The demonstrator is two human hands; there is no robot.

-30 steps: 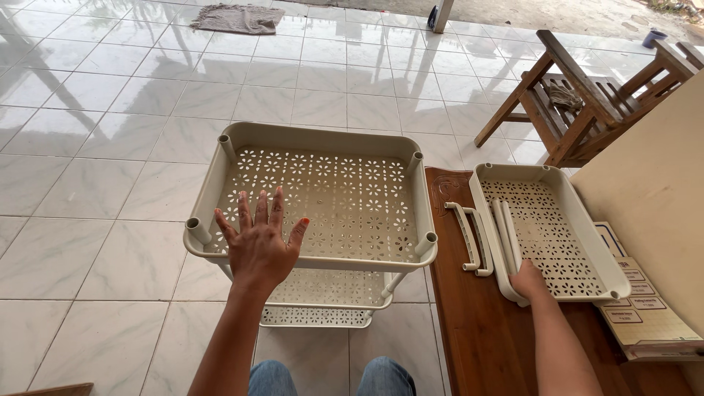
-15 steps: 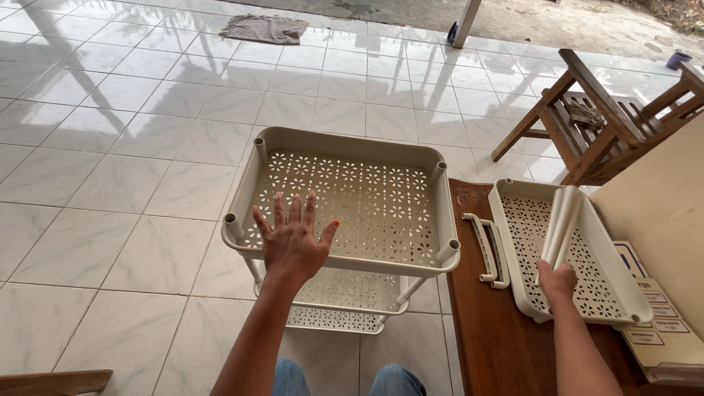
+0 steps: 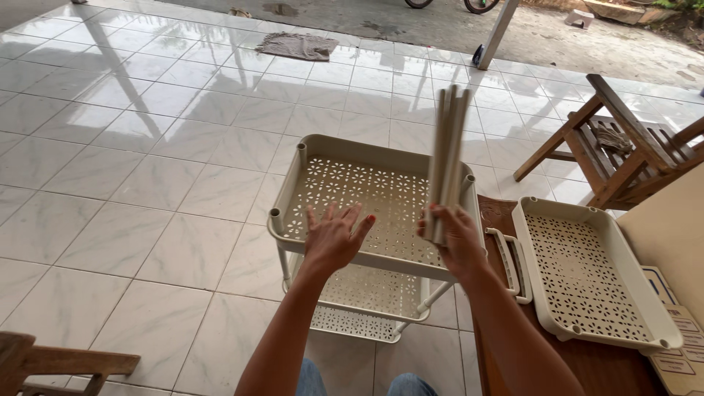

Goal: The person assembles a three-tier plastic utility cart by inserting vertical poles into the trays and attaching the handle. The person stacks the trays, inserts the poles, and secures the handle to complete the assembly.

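Gripping a bundle of beige plastic poles (image 3: 449,158), the right hand (image 3: 458,242) is clamped around their lower ends, and the poles stand nearly upright above the right part of the rack's top tray (image 3: 374,202). The left hand (image 3: 334,238) is flat and open, fingers spread, palm down over the near edge of that tray, holding nothing; whether it presses on the rim cannot be told.

The top tray is a beige rectangular basket with a flower-pattern perforated bottom and round sockets at its corners. It sits on a stacked rack standing on the white tiled floor (image 3: 139,183), with a lower tray (image 3: 370,293) showing beneath it and a third perforated shelf (image 3: 352,324) lower still.

To the right, a dark wooden desk (image 3: 579,363) carries a loose tray (image 3: 590,275) of the same kind, lying flat near the desk's left edge. Two beige handle pieces (image 3: 511,264) lie just beside that tray's left side, between it and the rack. A cardboard sheet (image 3: 671,227) and a printed leaflet (image 3: 678,352) rest at the desk's right edge.

A wooden chair (image 3: 612,150) stands on the floor beyond the desk, well apart from the rack. A grey cloth mat (image 3: 297,46) lies on the floor at the far side.
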